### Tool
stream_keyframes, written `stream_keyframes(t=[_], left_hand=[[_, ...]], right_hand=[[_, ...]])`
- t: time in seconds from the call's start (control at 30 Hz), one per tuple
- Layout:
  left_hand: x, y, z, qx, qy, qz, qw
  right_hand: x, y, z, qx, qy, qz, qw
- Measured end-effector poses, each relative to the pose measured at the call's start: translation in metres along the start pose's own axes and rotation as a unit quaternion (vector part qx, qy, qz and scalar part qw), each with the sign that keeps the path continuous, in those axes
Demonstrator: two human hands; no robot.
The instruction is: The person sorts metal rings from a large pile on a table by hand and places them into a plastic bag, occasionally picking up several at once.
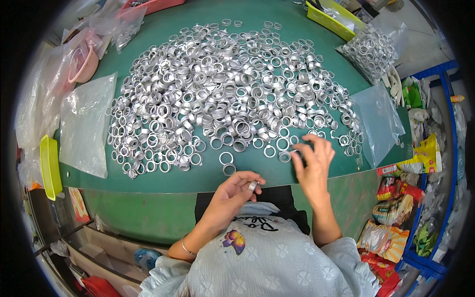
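A big heap of silver metal rings (pixel 213 84) spreads across the green tabletop. My left hand (pixel 232 190), close to the table's front edge, pinches one metal ring (pixel 253 185) between thumb and fingers. Over the heap's front right side, my right hand (pixel 314 163) has its thumb and fingers apart. The nearest thing to its fingertips is a loose ring (pixel 284 156); I cannot tell whether they touch it. Two rings, one of them a plain ring (pixel 226 158), lie just beyond my left hand.
A flat clear plastic bag (pixel 89 123) lies left of the heap, another bag (pixel 377 121) right of it. A bag full of rings (pixel 371 52) and a yellow-green basket (pixel 331 20) stand at the far right. A pink basket (pixel 85 64) sits far left, near a yellow-green tray (pixel 50 167).
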State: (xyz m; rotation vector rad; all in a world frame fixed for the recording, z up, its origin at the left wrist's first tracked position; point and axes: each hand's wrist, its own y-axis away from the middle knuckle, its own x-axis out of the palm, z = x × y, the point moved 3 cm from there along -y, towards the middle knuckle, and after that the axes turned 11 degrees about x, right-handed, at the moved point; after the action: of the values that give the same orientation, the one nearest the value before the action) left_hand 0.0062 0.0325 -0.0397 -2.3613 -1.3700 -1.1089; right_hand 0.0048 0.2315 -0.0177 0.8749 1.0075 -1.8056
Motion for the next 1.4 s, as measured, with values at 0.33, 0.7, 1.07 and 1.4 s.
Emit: stream_keyframes(t=[0.33,0.7,1.07,1.4], left_hand=[[-0.012,0.006,-0.002,0.037,-0.104,-0.022,0.994],[-0.036,0.002,-0.025,0.175,-0.157,-0.066,0.970],[-0.025,0.000,0.009,-0.011,0.121,0.031,0.992],[-0.014,-0.005,0.010,-0.004,0.231,-0.082,0.969]], right_hand=[[0.037,-0.026,0.046,-0.058,-0.072,0.033,0.995],[0.017,-0.022,0.015,0.012,-0.102,-0.059,0.993],[0.031,-0.034,0.046,-0.095,-0.034,0.032,0.994],[0.012,-0.018,0.064,-0.066,-0.315,0.214,0.922]])
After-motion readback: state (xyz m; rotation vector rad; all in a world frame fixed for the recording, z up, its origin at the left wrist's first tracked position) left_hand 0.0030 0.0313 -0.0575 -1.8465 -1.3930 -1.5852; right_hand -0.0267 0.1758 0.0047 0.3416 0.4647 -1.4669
